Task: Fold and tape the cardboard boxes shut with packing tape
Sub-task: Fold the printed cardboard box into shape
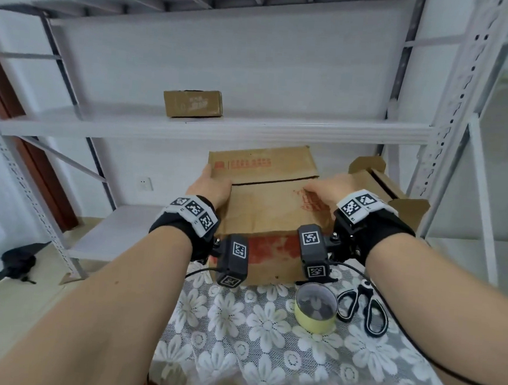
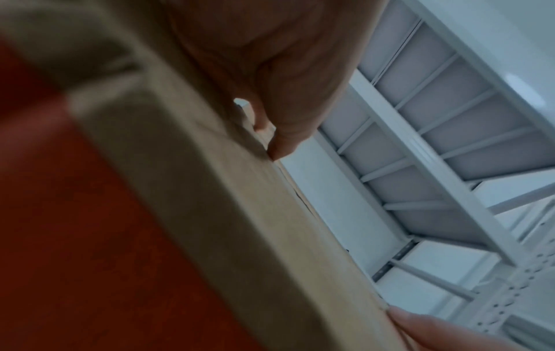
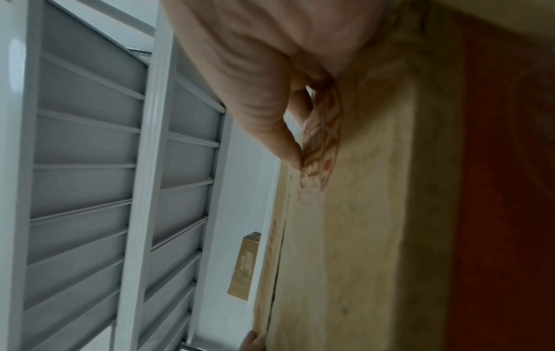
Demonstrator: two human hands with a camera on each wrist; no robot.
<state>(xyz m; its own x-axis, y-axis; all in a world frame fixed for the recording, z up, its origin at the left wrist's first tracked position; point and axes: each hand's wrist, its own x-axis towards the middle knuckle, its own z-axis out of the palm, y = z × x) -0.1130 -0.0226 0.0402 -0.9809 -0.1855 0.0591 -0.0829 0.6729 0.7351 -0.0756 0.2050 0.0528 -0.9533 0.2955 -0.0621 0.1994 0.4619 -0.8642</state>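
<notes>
The cardboard box [image 1: 263, 211] is tan-brown, with faded red print on its top flaps and a red band across its near side. In front of it, the tablecloth [image 1: 236, 341] is grey lace patterned with white flowers. On that cloth, right of the box's near corner, stands a pale yellow tape roll [image 1: 316, 309]; beside the roll lie black-handled scissors [image 1: 362, 308]. Right of the box, a second open box [image 1: 388, 189] is plain brown. Behind the box, the shelving [image 1: 221, 127] is white-grey, carrying a small brown carton [image 1: 192, 104] with faint red print.
</notes>
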